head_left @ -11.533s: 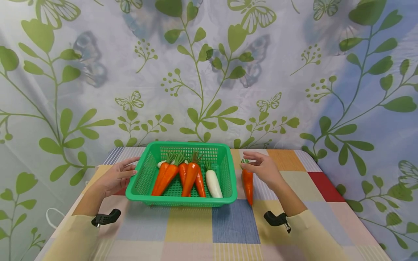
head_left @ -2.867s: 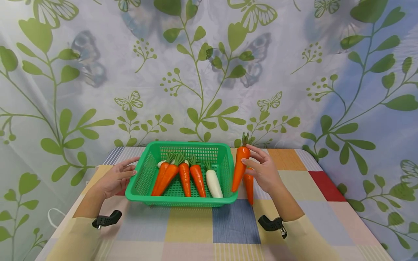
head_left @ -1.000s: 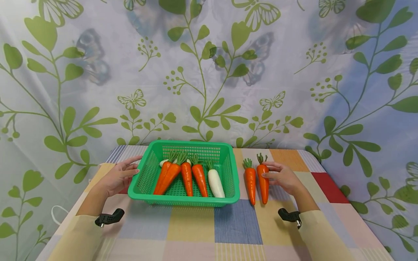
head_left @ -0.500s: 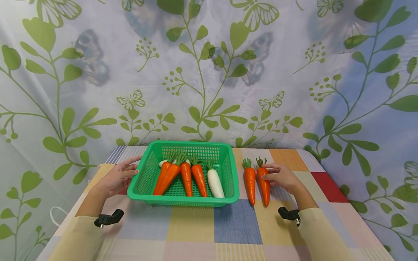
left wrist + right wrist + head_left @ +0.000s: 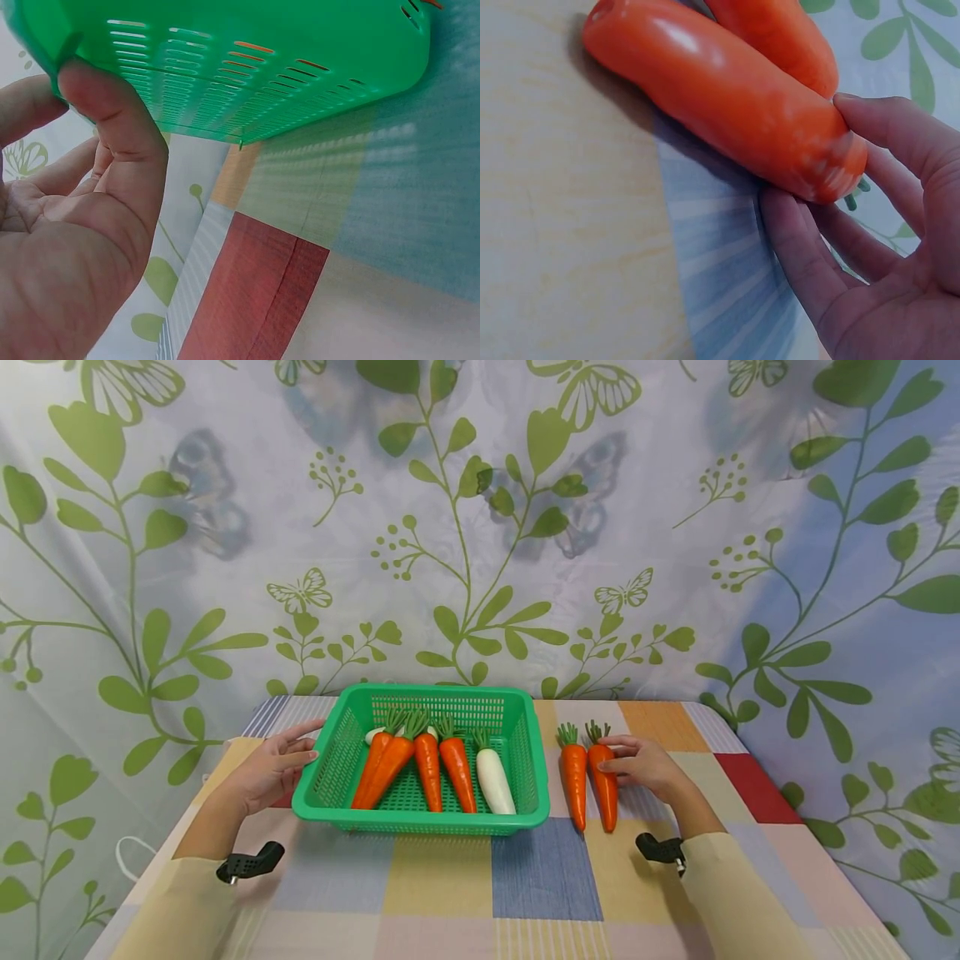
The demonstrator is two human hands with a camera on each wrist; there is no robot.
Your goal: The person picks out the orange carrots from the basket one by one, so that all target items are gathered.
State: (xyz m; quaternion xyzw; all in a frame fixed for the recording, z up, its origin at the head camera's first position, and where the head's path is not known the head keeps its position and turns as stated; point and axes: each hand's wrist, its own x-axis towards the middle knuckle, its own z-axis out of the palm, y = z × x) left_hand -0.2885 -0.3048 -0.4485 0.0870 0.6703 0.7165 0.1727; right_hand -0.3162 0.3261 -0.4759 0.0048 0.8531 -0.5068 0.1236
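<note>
Green plastic, perforated: the basket (image 5: 420, 817) sits on the patchwork-covered worktop (image 5: 442, 878). Left hand (image 5: 264, 770) noted at its left end, thumb touching the wall, the other fingers loosely bent beside it; I log that grip as wide, a light contact, which I judge serves to steady the basket rather than lift it. Right hand (image 5: 649, 767): grip narrow, holding the outer carrot (image 5: 604, 789) near its leafy end, digits on either side of it in my right wrist view. Taking it by the thick top probably gives the surest purchase, since the root tapers away from there. That carrot appears to lie on the worktop right of the basket, just beside the inner carrot (image 5: 574, 781); both point leaves to the patterned curtain (image 5: 480, 560) and tips to the near edge, an alignment I read as deliberate. Inside the basket: four carrots (image 5: 428, 772), leaf ends to the far side, the two leftmost overlapping, plus a white radish (image 5: 493, 781) to their right. Further white pieces (image 5: 372, 737) are mostly hidden; I cannot identify them.
</note>
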